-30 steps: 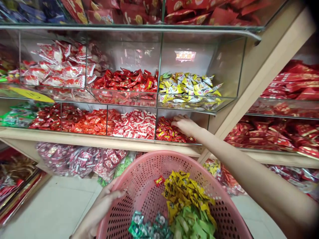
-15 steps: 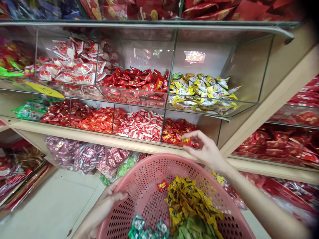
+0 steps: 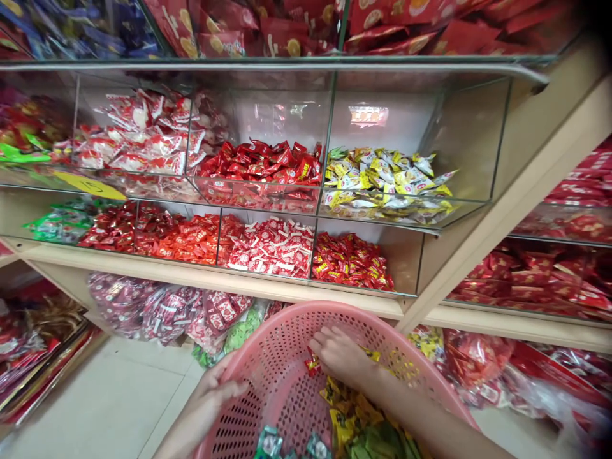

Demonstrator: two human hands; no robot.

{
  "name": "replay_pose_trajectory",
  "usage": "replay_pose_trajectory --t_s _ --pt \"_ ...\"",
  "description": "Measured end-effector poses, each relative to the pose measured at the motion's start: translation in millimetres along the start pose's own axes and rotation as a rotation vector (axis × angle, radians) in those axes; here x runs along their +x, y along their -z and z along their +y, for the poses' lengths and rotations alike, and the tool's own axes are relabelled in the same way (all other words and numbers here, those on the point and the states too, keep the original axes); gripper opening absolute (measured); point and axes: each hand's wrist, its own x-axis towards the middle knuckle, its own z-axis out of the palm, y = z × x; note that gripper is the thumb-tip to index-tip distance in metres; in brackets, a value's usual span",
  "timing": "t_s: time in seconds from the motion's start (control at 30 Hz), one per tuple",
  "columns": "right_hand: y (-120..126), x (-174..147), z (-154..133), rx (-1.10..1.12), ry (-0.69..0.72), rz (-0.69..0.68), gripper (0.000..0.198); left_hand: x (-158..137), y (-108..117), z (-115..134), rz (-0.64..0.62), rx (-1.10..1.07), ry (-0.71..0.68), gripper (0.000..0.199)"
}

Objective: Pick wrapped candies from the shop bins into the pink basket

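And here's the right hand (image 3: 340,352) down inside the pink basket (image 3: 277,344), near twelve o'clock, its fingers curled and bunched low over the red-wrapped sweets (image 3: 312,365)! Those peek out at about nine o'clock from the knuckles, part hidden, and whether the fingers are clamped on any, I cannot tell. Over at ten o'clock on the rim, the left hand (image 3: 205,401) has it firmly: thumb over the inside, the other fingers out of sight behind, clamped on the perforated wall. Look below the right wrist, six o'clock from the hand: a heap of yellow sweets (image 3: 347,408), partly covered by the forearm, with green sweets (image 3: 380,441) touching it at five. Between seven and eight, teal wrappers (image 3: 268,442) sit at the bottom edge of view. Up at twelve o'clock beyond the basket, a clear-fronted bin carries red-and-yellow sweets (image 3: 351,261); at eleven, its neighbour brims with red-and-white ones (image 3: 272,245). One shelf higher, just past twelve, white-and-yellow packets (image 3: 389,175) lie piled, while a yellow tag (image 3: 90,185) reading 15 hangs out at ten, above stuffed bags (image 3: 167,309) near the floor (image 3: 129,382)
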Motion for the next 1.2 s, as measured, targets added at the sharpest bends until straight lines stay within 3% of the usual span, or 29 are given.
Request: replay_pose_trajectory --t_s 0.13,0.27,0.4,0.47,0.57,0.67,0.9,1.2 --pt "1.8 0.4 -6.0 -0.016 -0.027 0.015 0.012 5.1 6.1 -6.0 -0.013 -0.039 0.018 0.073" --pt "40.7 -7.0 -0.2 0.113 -0.04 0.169 0.016 6.3 6.6 -7.7 0.017 -0.012 -0.02 0.071" --pt "98.0 -13.7 40.0 0.331 -0.139 0.495 0.019 4.8 4.1 -4.9 0.031 -0.018 -0.003 0.071" --pt "114.9 -14.3 71.9 0.346 -0.248 0.574 0.02 4.3 3.1 -4.3 0.039 -0.015 -0.001 0.072" --pt "116.6 -10.6 117.1 0.301 -0.339 0.458 0.023 4.7 3.2 -5.1 0.069 -0.003 -0.013 0.072" --pt "104.8 -2.3 142.1 0.324 -0.366 0.314 0.034 7.2 5.4 -6.3 0.052 -0.023 -0.023 0.071" --pt "99.9 12.7 146.3 0.321 -0.412 0.258 0.025 12.0 10.9 -9.4 0.065 0.016 -0.047 0.069" --pt "98.2 2.6 154.4 0.306 -0.3 0.353 0.009 8.7 8.7 -6.8 0.04 0.011 -0.014 0.066"
